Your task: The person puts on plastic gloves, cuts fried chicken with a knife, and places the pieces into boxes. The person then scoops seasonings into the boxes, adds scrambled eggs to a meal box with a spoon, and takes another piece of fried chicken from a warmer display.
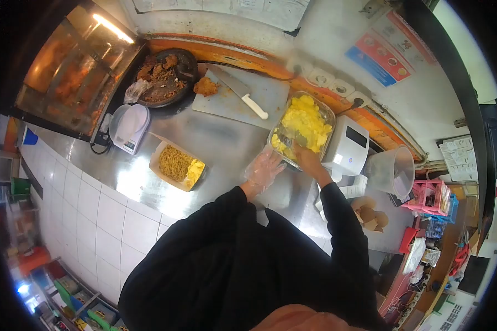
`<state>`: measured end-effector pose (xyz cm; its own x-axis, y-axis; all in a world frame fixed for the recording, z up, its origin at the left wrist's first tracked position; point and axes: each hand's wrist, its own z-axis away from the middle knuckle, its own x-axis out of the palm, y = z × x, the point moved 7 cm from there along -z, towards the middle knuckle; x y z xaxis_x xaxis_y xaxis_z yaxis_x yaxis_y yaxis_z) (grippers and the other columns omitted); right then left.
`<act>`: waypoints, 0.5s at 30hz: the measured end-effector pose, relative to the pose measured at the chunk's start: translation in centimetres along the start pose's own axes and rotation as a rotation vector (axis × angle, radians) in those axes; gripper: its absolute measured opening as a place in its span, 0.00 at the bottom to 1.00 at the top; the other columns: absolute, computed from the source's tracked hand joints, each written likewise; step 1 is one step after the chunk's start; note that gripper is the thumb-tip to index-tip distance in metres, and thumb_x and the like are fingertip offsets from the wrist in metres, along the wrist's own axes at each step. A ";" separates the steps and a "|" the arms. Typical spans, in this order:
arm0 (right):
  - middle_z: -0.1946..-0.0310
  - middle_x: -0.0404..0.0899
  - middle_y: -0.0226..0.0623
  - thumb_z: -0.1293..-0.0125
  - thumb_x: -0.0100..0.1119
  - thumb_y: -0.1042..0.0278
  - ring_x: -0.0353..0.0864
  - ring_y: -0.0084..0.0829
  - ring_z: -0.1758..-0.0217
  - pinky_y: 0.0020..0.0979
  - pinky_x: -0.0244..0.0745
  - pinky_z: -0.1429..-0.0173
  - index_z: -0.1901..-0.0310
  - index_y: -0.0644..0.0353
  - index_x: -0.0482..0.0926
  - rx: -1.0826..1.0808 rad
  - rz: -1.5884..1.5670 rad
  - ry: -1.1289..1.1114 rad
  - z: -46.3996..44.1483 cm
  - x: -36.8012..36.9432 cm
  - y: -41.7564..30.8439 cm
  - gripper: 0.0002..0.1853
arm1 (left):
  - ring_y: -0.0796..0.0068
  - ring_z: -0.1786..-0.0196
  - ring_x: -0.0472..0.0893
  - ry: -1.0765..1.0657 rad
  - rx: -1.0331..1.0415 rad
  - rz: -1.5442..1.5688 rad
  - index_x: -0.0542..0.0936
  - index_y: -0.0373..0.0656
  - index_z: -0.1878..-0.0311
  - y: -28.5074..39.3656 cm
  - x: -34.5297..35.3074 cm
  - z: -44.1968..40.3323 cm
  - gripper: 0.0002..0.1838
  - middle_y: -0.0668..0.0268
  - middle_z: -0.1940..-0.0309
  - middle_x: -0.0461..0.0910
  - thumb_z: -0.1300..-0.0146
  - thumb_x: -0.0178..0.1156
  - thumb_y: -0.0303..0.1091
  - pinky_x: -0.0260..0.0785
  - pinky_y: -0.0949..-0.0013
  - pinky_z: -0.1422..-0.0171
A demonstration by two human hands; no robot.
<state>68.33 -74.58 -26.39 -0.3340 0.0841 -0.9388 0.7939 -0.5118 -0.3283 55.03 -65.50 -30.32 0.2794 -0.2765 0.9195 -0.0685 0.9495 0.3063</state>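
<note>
My left hand (pixel 264 170), in a clear plastic glove, is beside the near left edge of a clear tub (pixel 327 144) of yellow scrambled egg (pixel 306 122); its fingers are apart. My right hand (pixel 309 160) reaches over the tub's near rim, its fingertips down at the egg, and whatever it grips cannot be made out. To the left on the steel counter (pixel 226 149), an open paper box (pixel 197 184) holds noodles (pixel 173 163) with a portion of yellow egg at its right end.
A cutting board (pixel 232 107) carries a white-handled knife (pixel 254 106) and a fried piece (pixel 205 86). Left of it are a dark stone mortar (pixel 189 69), a scale (pixel 131 129) and a lit food cabinet (pixel 66 71). A white printer (pixel 349 144) and a plastic bucket (pixel 389 170) stand right.
</note>
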 end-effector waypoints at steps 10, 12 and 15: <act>0.68 0.78 0.38 0.25 0.46 0.61 0.77 0.36 0.70 0.33 0.71 0.63 0.30 0.57 0.65 -0.088 -0.394 -0.172 -0.5 1.7 3.4 0.24 | 0.67 0.24 0.55 -0.058 -0.032 0.101 0.59 0.57 0.26 -0.7 0.5 0.2 0.33 0.70 0.26 0.57 0.32 0.51 0.51 0.46 0.48 0.24; 0.76 0.74 0.27 0.24 0.47 0.60 0.71 0.25 0.77 0.26 0.68 0.69 0.31 0.58 0.66 -0.024 -0.502 -0.306 -0.7 0.6 3.1 0.24 | 0.67 0.24 0.54 -0.031 -0.029 0.036 0.58 0.57 0.26 0.0 1.2 0.5 0.34 0.70 0.25 0.57 0.32 0.51 0.52 0.45 0.47 0.24; 0.78 0.56 0.15 0.23 0.47 0.58 0.54 0.13 0.79 0.18 0.52 0.76 0.29 0.58 0.64 0.296 -0.953 -0.540 0.5 0.8 3.6 0.25 | 0.61 0.27 0.60 0.043 0.006 0.009 0.57 0.50 0.26 0.2 0.9 0.6 0.34 0.60 0.29 0.59 0.31 0.49 0.50 0.55 0.47 0.25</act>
<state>70.69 -76.80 -28.23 -0.9704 0.2047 -0.1278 -0.0290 -0.6247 -0.7803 54.73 -65.68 -29.33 0.3200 -0.2610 0.9107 -0.0772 0.9509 0.2997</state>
